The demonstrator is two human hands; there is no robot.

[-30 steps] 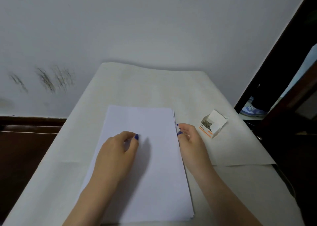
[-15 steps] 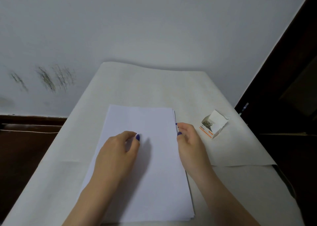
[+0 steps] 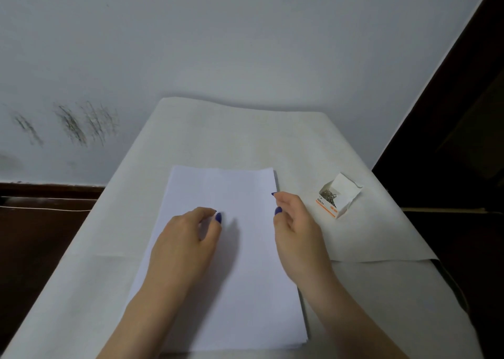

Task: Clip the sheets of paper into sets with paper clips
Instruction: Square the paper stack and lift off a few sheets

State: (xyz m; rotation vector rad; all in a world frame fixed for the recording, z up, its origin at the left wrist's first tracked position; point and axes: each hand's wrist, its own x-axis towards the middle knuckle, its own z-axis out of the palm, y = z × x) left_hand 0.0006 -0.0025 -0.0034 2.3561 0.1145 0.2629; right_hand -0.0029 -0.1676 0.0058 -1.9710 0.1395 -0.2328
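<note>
A stack of white paper sheets [image 3: 234, 189] lies in the middle of the table. My left hand [image 3: 185, 238] rests on top of the stack with curled fingers and holds nothing. My right hand [image 3: 297, 227] is at the stack's right edge, near the top corner, with thumb and forefinger pinching at the sheets' edge. Whether it has a sheet lifted is unclear. An open small white and orange box of paper clips [image 3: 338, 199] sits on the table to the right of my right hand.
The table [image 3: 245, 135] is covered with white paper and stands against a pale wall [image 3: 218, 45]. A dark door frame [image 3: 450, 113] runs along the right. The floor drops away on the left.
My right hand has shifted slightly up along the stack's right edge. My left hand stays in place. A shoe and a figure seen in the doorway earlier are gone.
</note>
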